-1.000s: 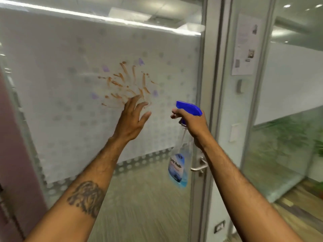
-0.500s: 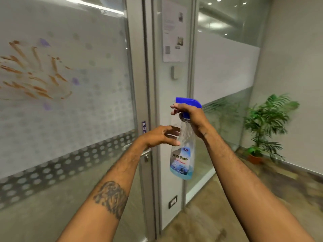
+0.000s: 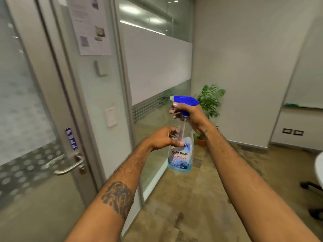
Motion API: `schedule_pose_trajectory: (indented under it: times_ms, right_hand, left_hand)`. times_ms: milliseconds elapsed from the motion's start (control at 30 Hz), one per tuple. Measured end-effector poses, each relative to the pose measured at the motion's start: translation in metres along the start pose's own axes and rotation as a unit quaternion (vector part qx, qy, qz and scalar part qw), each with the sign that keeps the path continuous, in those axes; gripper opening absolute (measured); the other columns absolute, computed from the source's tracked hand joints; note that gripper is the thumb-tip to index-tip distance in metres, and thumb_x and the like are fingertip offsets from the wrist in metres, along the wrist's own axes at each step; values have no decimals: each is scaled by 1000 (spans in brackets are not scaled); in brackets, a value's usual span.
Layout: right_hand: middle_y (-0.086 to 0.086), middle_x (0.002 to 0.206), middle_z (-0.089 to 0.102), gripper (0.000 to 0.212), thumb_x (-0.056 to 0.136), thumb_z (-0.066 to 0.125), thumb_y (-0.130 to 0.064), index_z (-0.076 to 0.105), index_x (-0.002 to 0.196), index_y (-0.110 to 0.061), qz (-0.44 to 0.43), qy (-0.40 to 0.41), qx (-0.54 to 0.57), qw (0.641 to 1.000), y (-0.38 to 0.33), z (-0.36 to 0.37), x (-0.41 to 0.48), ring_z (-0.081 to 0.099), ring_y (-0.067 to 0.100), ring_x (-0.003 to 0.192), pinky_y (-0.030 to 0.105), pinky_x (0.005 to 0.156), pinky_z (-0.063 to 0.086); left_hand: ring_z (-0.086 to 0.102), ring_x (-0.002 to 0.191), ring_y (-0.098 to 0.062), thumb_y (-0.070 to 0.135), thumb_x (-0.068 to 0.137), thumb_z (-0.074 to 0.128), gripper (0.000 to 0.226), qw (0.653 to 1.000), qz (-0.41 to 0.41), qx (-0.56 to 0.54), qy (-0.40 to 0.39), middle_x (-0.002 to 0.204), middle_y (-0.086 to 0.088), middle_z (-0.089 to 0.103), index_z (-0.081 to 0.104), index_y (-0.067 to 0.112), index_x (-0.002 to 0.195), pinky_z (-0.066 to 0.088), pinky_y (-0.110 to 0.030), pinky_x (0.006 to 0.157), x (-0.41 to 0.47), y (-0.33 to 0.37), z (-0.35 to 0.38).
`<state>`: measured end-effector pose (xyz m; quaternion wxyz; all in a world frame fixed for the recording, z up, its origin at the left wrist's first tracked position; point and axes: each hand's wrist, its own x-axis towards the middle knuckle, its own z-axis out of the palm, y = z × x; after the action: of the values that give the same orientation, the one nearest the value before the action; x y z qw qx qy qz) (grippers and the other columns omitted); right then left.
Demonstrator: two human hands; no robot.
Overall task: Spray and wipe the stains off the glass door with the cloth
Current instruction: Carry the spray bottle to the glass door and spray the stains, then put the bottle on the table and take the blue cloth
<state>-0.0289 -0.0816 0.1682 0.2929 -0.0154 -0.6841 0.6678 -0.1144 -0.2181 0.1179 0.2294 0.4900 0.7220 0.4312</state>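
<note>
Head view: spray bottle [image 3: 180, 158], neck within curled fingers of right hand [image 3: 194, 118], body within curled fingers of left hand [image 3: 162, 139].

Open floor [image 3: 174, 198] ahead; glass door [image 3: 26, 105] close left, potted plant [image 3: 209, 102] beyond

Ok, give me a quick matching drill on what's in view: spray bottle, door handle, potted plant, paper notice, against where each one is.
Things:
1. spray bottle
2. door handle
3. potted plant
4. paper notice

Places:
A. low in the far corner
B. stuck high on the glass panel
C. gripped by the left hand and the right hand
D. just below the blue sign

Pairs: 1-C, 2-D, 3-A, 4-B
</note>
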Motion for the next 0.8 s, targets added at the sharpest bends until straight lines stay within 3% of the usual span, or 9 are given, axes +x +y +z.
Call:
schedule_pose_trajectory:
  times_ms: [167, 300, 400, 467, 600, 700, 800]
  right_hand:
    - [16, 90, 76, 33, 75, 80, -23, 74, 101, -3, 35, 81, -22, 996, 8, -85, -12, 72, 26, 82, 39, 83, 59]
    - [14, 92, 77, 22, 85, 76, -20, 73, 101, -5, 39, 139, -80, 986, 4, -143, -23, 74, 22, 83, 30, 74, 58]
    - [15, 100, 77, 27, 87, 75, -25, 71, 104, -5, 46, 183, -127, 974, 2, -183, -31, 75, 25, 92, 29, 77, 56]
    - [11, 100, 78, 29, 88, 74, -28, 71, 105, -6, 50, 211, -149, 965, 0, -208, -37, 75, 24, 95, 32, 82, 56]
    - [10, 102, 78, 31, 89, 72, -27, 69, 109, -4, 56, 270, -172, 946, -3, -252, -51, 75, 22, 96, 33, 85, 55]
    - [9, 104, 77, 35, 90, 71, -27, 68, 114, -2, 61, 319, -193, 926, -6, -280, -67, 74, 22, 98, 39, 92, 55]
    - [9, 104, 77, 34, 91, 70, -25, 68, 116, -2, 60, 362, -204, 908, -10, -306, -85, 73, 23, 99, 42, 95, 55]
  left_hand:
    - [63, 95, -21, 2, 81, 83, 33, 999, 34, -11, -24, 102, -9, 68, 63, 9, 105, 54, -36, 94, 69, 12, 49]
    - [67, 95, -23, 12, 75, 89, 40, 996, 63, -13, -60, 103, -13, 73, 66, 4, 105, 53, -50, 101, 121, 21, 90]
    - [70, 98, -32, 30, 66, 88, 46, 991, 98, -1, -91, 104, -14, 75, 67, 9, 102, 54, -51, 99, 158, 30, 121]
    - [70, 102, -35, 29, 67, 89, 45, 986, 118, 4, -120, 106, -14, 75, 68, 10, 101, 54, -52, 99, 184, 36, 140]
    - [66, 90, -16, 22, 75, 90, 32, 972, 147, 3, -182, 97, 2, 71, 65, 22, 96, 54, -42, 93, 229, 52, 180]
    - [66, 89, -13, 21, 75, 89, 34, 961, 168, -6, -219, 98, 4, 72, 65, 20, 99, 54, -30, 83, 251, 65, 213]
    - [70, 89, -11, 22, 75, 90, 33, 950, 185, -9, -253, 97, 7, 74, 65, 23, 96, 56, -28, 81, 269, 78, 247]
